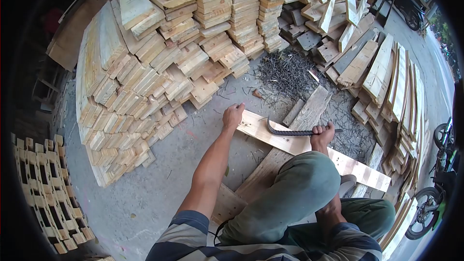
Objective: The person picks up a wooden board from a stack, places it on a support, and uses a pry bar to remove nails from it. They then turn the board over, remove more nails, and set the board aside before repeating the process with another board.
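Observation:
In front of my knees a pale wooden plank [360, 168] lies slantwise across a weathered beam [309, 113]. My left hand [234, 117] is closed round the plank's left end. A dark ribbed crowbar [295, 133] is gripped by my right hand [322, 136], its hooked end resting over the plank's left half. My right fist sits above the plank's middle, close to my knee. Part of the plank is hidden behind that knee.
High stacks of planks [169, 58] stand ahead and to the left. A heap of nails [290, 75] covers the concrete beyond the beam. Loose boards [382, 70] are piled on the right, with a motorbike [425, 210] past them. Pallets [48, 188] stand at far left.

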`<state>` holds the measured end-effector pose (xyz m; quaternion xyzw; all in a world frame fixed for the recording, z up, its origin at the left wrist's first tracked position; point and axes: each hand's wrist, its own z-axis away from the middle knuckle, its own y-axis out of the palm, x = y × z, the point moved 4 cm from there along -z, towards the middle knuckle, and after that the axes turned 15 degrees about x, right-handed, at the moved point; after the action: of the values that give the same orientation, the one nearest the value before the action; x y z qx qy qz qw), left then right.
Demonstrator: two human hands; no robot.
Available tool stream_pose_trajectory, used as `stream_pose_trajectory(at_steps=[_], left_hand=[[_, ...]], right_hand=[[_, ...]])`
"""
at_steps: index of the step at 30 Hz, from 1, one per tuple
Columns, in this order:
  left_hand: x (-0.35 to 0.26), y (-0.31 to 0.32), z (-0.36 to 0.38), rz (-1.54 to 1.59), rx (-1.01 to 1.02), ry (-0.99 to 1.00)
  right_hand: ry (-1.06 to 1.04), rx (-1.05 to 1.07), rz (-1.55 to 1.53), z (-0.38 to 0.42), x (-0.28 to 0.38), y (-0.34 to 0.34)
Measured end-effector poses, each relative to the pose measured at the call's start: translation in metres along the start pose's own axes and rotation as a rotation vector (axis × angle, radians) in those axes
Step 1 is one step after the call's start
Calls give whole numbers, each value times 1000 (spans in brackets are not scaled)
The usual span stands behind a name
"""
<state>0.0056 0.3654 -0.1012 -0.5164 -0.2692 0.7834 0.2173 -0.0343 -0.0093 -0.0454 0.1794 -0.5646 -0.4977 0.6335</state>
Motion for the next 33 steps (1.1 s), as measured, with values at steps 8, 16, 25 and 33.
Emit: stream_pose_trajectory(at_steps=[8,16,25,33], left_hand=[[1,1,8,74,47,-30],[9,6,1,57,76,-36],[6,5,0,48,77,-54],[-1,-1,2,74,50,-21]], right_hand=[[-122,338,312,19,21,126],[-231,544,227,48,7,172],[-179,583,767,43,2,182],[-115,836,1065,75,-66,189]])
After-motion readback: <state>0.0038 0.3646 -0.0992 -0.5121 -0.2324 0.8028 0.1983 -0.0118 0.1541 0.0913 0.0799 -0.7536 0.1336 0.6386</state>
